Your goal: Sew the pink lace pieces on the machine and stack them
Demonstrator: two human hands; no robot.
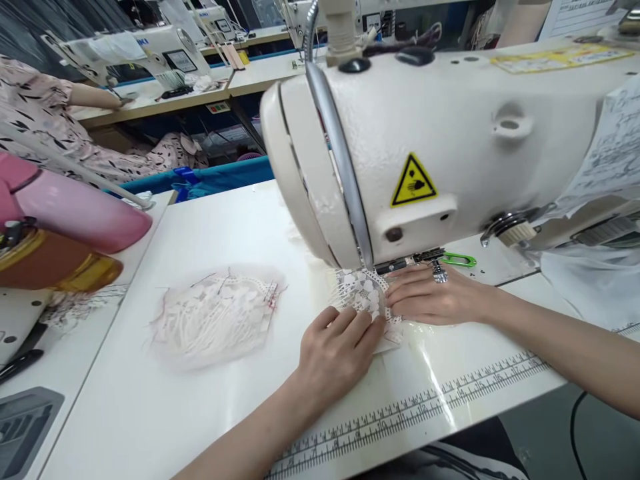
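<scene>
Lace piece (pixel 363 293) under sewing machine (pixel 450 147), left hand (pixel 334 350) and right hand (pixel 430 297) pressing flat, fingers extended

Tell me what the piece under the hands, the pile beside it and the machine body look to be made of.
Piece under the left hand and right hand: white lace piece, likely openwork fabric, matte; holes show through.
Pile: similar white lace, apparently with sheer mesh edges and loose reddish threads.
Sewing machine body: probably painted metal, cream, smooth semi-gloss with soft highlights.
</scene>
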